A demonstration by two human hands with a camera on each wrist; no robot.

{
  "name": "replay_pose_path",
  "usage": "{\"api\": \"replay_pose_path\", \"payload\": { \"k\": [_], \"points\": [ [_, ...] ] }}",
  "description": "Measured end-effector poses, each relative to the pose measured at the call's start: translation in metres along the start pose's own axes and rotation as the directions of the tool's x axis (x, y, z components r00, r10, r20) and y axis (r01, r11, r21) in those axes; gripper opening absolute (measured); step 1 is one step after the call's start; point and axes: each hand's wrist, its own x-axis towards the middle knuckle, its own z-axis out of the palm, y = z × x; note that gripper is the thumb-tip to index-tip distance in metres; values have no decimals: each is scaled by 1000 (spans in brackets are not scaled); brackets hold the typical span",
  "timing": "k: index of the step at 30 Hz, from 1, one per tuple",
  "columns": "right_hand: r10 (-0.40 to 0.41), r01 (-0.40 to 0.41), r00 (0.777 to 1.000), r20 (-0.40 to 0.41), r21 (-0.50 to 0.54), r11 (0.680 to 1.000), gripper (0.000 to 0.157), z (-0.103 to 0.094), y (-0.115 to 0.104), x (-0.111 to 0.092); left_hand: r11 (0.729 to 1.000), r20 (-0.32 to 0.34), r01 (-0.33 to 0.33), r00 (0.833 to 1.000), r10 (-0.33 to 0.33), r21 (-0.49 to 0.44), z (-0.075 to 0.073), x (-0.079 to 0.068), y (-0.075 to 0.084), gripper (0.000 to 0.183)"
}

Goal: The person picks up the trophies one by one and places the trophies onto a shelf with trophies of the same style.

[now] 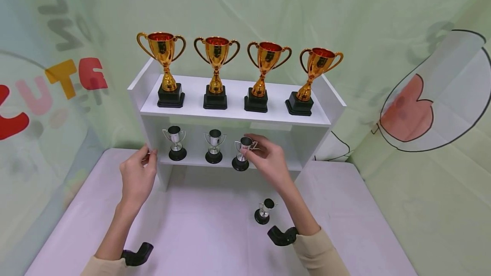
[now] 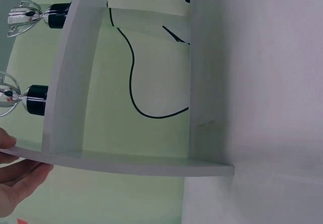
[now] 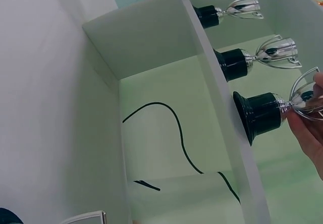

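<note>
My right hand point(image 1: 270, 161) pinches a small silver trophy cup point(image 1: 240, 164) by its cup and handle. Its black round base is at the front edge of the lower board, upright, as the right wrist view shows from below. Two matching silver trophies, a left one point(image 1: 177, 153) and a middle one point(image 1: 213, 156), stand on that same board. My left hand point(image 1: 138, 178) grips the left side panel point(image 2: 126, 164) of the white shelf point(image 1: 230, 115), thumb and fingers on opposite faces. Another silver trophy point(image 1: 262, 215) stands on the table near my right forearm.
Several gold trophies, such as the leftmost point(image 1: 170, 97), stand in a row on the top board. The shelf rests on a table with a pale cloth point(image 1: 207, 233). Printed curtains point(image 1: 383, 54) hang behind and at both sides.
</note>
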Motion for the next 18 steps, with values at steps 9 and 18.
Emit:
{"api": "replay_pose_path", "payload": {
  "k": [9,18],
  "points": [
    [2,-2,1000,9,8,1000,41,4,2,10,1000,1,5,1000,-5,-8,0,0,0,12],
    [-14,13,1000,16,12,1000,44,6,5,17,1000,-13,-15,1000,15,-15,0,1,-1,12]
  ]
}}
